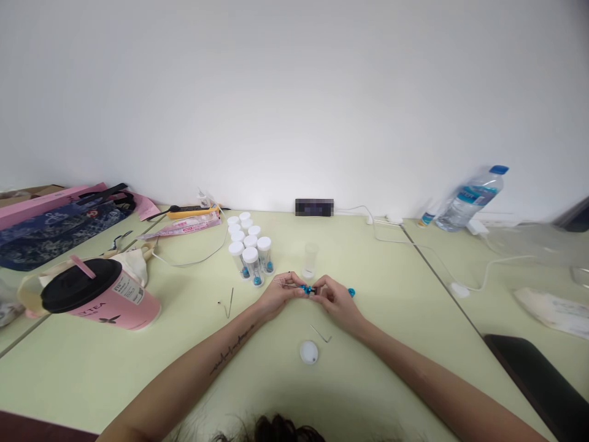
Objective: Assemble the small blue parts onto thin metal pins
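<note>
Fingertips meet over a pale green table (202,350): your left hand (279,294) and right hand (338,302) are each pinched on a small blue part (307,289), at the centre of the clock with the wall at twelve. The two-sided grip probably steadies a piece too slight for one hand; a thin rod (289,285) points toward it from your left fingers. At twelve, a clear tube (310,261) stands without a white cap, likely kept within reach. At six lies a round white lid (308,352), at five an L-shaped key (322,334), both apparently close for convenience. A loose blue piece (352,292) shows at three, just beyond your right hand. Capped tubes (251,256) cluster upright at ten, presumably grouped to leave you elbow room.
</note>
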